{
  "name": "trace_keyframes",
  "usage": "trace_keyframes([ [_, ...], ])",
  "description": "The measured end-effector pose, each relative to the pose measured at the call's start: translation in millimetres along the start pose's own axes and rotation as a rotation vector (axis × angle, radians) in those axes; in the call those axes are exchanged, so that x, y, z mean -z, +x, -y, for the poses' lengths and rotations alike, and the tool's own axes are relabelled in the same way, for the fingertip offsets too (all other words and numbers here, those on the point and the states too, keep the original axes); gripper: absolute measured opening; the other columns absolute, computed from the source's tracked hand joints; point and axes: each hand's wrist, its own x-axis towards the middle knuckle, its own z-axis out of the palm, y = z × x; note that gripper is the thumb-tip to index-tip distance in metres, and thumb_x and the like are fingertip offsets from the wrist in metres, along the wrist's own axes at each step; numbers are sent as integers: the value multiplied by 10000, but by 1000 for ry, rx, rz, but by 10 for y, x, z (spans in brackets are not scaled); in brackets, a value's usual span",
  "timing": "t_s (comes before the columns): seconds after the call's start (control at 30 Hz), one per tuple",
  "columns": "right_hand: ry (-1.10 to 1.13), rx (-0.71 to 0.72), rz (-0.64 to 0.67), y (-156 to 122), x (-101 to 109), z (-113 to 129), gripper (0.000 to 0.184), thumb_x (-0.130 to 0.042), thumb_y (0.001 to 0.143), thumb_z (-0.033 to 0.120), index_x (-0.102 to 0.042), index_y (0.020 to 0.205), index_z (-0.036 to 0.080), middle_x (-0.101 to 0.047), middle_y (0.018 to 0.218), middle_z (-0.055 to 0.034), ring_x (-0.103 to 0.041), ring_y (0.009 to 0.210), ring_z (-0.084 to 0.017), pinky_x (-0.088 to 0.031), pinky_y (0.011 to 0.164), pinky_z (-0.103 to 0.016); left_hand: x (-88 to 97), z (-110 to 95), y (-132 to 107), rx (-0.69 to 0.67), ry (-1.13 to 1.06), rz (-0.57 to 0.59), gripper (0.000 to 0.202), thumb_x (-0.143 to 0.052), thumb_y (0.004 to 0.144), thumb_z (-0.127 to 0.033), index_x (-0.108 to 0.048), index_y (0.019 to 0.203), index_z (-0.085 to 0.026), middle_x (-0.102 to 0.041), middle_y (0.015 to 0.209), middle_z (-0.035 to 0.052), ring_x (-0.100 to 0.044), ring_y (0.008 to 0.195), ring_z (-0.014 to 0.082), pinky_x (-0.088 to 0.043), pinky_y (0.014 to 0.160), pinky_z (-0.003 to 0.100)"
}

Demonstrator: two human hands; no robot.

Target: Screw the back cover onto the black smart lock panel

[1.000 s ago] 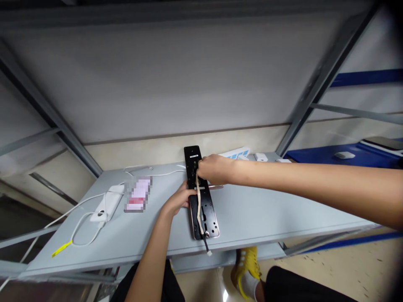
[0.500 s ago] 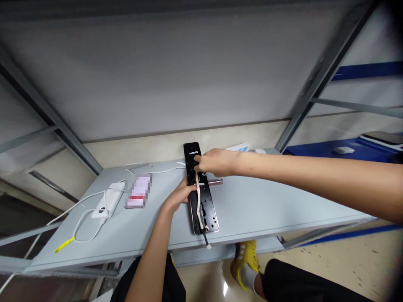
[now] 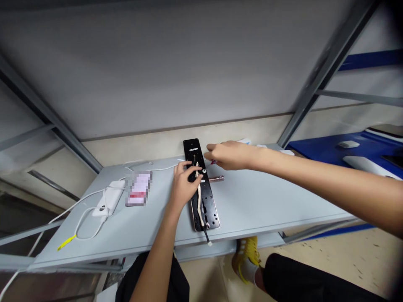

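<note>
A long black panel [image 3: 206,205] lies lengthwise on the grey table [image 3: 267,205]. A beige cable [image 3: 199,205] runs down it to a white plug [image 3: 209,243] hanging over the front edge. A metal lever [image 3: 217,179] sticks out of its right side. My left hand [image 3: 182,186] lies over the panel's upper half, with its fingers curled onto the cable. My right hand [image 3: 229,155] hovers just right of the panel's far end. Its fingers are pinched, and a small reddish tip shows under them.
At the left lie a white power bank [image 3: 107,203] with looping white cables, a blurred phone [image 3: 138,191] and a yellow tag [image 3: 66,242]. Slanted metal frame bars rise on both sides. A blue table [image 3: 317,151] with a white mouse [image 3: 346,144] stands at the right. My yellow shoe [image 3: 248,253] shows below.
My left hand left the panel's left edge and moved up onto its face at the cable. My right hand drew back off the panel's top to the right.
</note>
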Motion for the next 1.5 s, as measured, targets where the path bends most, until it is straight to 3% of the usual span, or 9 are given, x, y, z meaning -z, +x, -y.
trace_keyframes([
  [0.23,474,-225,-309,-302,-688,-145,145,-653,936,103,-715,1035,189,-676,1065,-82,-606,850,-193,-399,754,-293,-117,-162,19,16,158,72,149,-773,972,-191,-890,992,-282,-696,1366,113,-551,1363,377,-511,1189,535],
  [0.5,1002,-375,-703,-346,-1294,81,47,-729,856,221,-739,895,196,-690,897,-35,-613,833,-196,-461,806,-332,-136,-226,26,3,202,69,190,-682,1045,-207,-850,971,-253,-751,1256,119,-549,1295,374,-477,1153,532],
  [0.67,1589,-523,-869,-153,-1527,348,356,-833,818,509,-757,944,185,-673,851,2,-519,595,-119,-392,581,-293,-146,-183,60,-8,102,68,149,-683,1055,-232,-802,967,-254,-778,1212,94,-591,1287,331,-456,1189,491],
  [0.8,1848,-612,-913,-42,-1708,515,465,-839,803,591,-785,1001,173,-615,706,38,-392,480,-84,-268,481,-270,-7,-97,101,92,-65,-45,128,-688,1053,-304,-767,968,-251,-808,1184,71,-679,1268,284,-438,1238,455],
  [0.9,1889,-626,-899,-9,-1805,534,404,-818,805,557,-774,938,178,-588,649,47,-379,475,-81,-251,468,-256,199,64,102,224,-187,-133,162,-659,1049,-363,-746,1043,-226,-811,1191,89,-720,1234,267,-497,1179,400],
  [1.0,1923,-634,-907,-2,-1845,503,315,-766,795,477,-746,911,185,-580,624,52,-378,463,-80,-252,461,-246,401,300,63,317,-235,-185,183,-663,1002,-384,-699,1010,-205,-802,1043,86,-764,1080,243,-546,1067,355],
  [1.2,1936,-655,-1020,-19,-1799,508,373,-869,708,415,-625,926,235,-645,622,66,-409,448,-76,-302,455,-228,584,592,-83,493,-93,48,192,-749,819,-376,-757,894,-199,-769,825,34,-715,828,208,-535,822,301],
  [1.3,1951,-652,-1091,-24,-1756,536,386,-927,707,439,-678,891,207,-655,641,45,-459,476,-71,-334,475,-223,610,611,-168,558,-54,148,233,-784,795,-419,-763,851,-194,-726,751,14,-650,736,184,-458,683,268],
  [1.5,2085,-630,-1155,21,-1733,554,421,-995,670,468,-739,860,194,-665,629,28,-486,481,-70,-371,486,-219,706,613,-312,593,-93,321,264,-780,789,-446,-798,780,-183,-727,741,19,-602,679,161,-415,658,274],
])
